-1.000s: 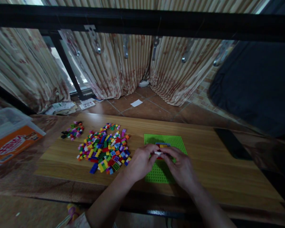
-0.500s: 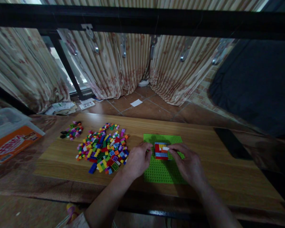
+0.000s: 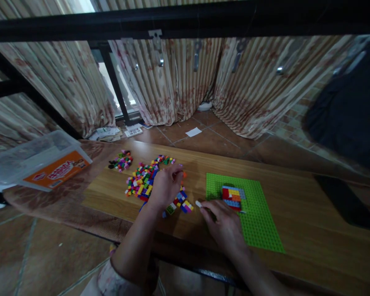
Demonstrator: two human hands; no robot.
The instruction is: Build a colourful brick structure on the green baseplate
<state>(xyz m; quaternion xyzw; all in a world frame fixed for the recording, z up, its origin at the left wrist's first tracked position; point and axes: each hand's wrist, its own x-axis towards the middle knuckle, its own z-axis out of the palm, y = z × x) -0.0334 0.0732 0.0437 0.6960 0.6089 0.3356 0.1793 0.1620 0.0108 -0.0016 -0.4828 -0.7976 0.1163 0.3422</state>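
Note:
My right hand (image 3: 223, 222) pinches a small white brick (image 3: 198, 203) between thumb and forefinger, low over the wooden table to the left of the green baseplate (image 3: 259, 222). On that baseplate sits a layered block of bricks (image 3: 232, 198) in red, yellow, orange, white and light blue. My left hand (image 3: 166, 185) hovers over the right side of a pile of mixed toy bricks (image 3: 142, 179). Its fingers are bent with a gap at the thumb, and no brick shows in them. The hand hides part of the pile.
A smaller heap of bricks (image 3: 121, 160) lies at the table's (image 3: 111, 205) far left. Beyond the left end stands a clear plastic box (image 3: 52, 160) with an orange label. A dark flat object (image 3: 348, 201) lies to the right. A black bar (image 3: 185, 20) crosses above, before the curtains.
The view has turned left. My left hand has gone from beside the block of bricks to the pile. My right hand has drawn left off the block, still pinching the white brick.

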